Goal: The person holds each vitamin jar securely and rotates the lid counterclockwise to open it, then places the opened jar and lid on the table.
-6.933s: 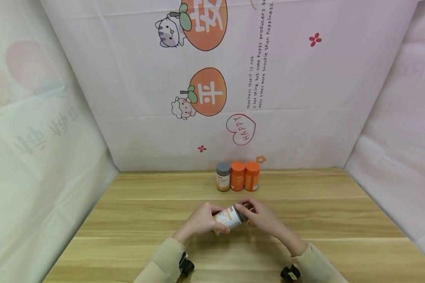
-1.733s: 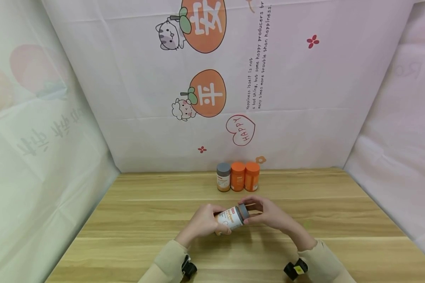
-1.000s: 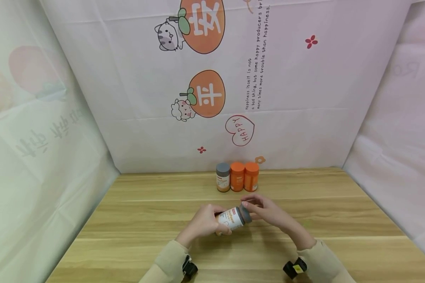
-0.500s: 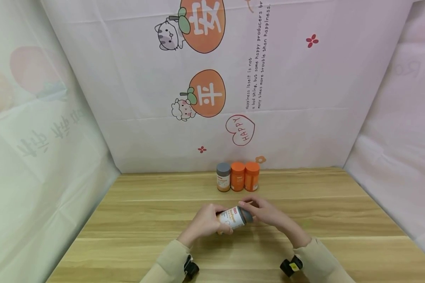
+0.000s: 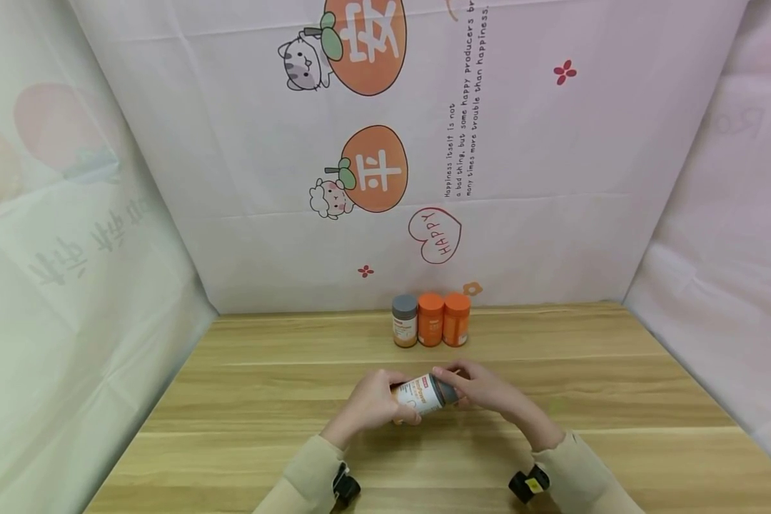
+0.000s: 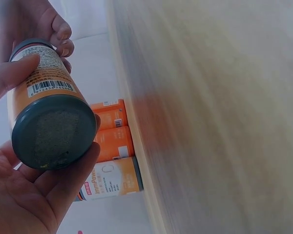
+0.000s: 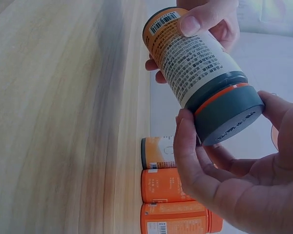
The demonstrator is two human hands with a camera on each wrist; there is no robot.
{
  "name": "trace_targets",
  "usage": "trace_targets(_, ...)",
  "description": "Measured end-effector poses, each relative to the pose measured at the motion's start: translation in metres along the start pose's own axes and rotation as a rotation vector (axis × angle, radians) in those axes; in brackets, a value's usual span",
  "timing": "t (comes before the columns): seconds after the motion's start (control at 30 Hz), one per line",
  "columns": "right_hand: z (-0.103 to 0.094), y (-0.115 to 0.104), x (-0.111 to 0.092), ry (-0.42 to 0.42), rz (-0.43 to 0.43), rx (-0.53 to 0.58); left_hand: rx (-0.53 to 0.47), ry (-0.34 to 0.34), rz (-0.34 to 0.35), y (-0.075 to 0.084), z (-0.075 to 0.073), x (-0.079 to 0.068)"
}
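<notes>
My left hand [image 5: 373,403] grips a supplement bottle [image 5: 419,396] with a white-and-orange label, holding it tilted above the table. Its grey cap [image 5: 448,389] points right, between the thumb and fingers of my right hand [image 5: 485,389]. In the right wrist view an orange band [image 7: 219,96] shows between the cap and the bottle's neck. The left wrist view looks at the bottle's dark base [image 6: 53,131], with the left thumb lying across the label. Part of the bottle's side is hidden by the left fingers.
Behind the hands, against the back cloth, stand a grey-capped bottle [image 5: 405,321] and two orange bottles [image 5: 430,321], side by side. The wooden table [image 5: 263,371] is enclosed by printed white cloth [image 5: 263,250] at the back and sides.
The right hand has shifted its fingers around the cap, loosening and closing on it again with the thumb now over its upper side. The left hand keeps the bottle nearly still.
</notes>
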State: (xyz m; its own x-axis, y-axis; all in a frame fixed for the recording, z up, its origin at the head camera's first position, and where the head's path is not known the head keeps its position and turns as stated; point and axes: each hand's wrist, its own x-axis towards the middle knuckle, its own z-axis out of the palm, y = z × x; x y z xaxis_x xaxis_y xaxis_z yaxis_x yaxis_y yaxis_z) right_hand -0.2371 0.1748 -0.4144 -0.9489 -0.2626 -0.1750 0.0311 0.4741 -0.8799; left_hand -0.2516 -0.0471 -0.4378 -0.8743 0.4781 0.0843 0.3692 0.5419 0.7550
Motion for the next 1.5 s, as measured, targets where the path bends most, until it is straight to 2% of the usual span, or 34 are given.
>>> trace_targets(0.43, -0.005, 0.003, -0.002, -0.005, -0.096, 0.009, -0.009, 0.011, -0.010, 0.000, -0.002, -0.002)
trace_targets(0.8, -0.011, 0.008, -0.003, -0.068, -0.194, 0.017, -0.034, 0.010, -0.024, -0.002, -0.001, -0.001)
trace_targets(1.3, -0.016, 0.012, 0.000, -0.160, -0.380, 0.087, -0.056, 0.009, -0.022, -0.002, 0.000, -0.001)
trace_targets(1.5, -0.017, 0.016, 0.001, -0.162, -0.444, 0.099, -0.066, 0.011, -0.027, 0.000, -0.001, -0.001)
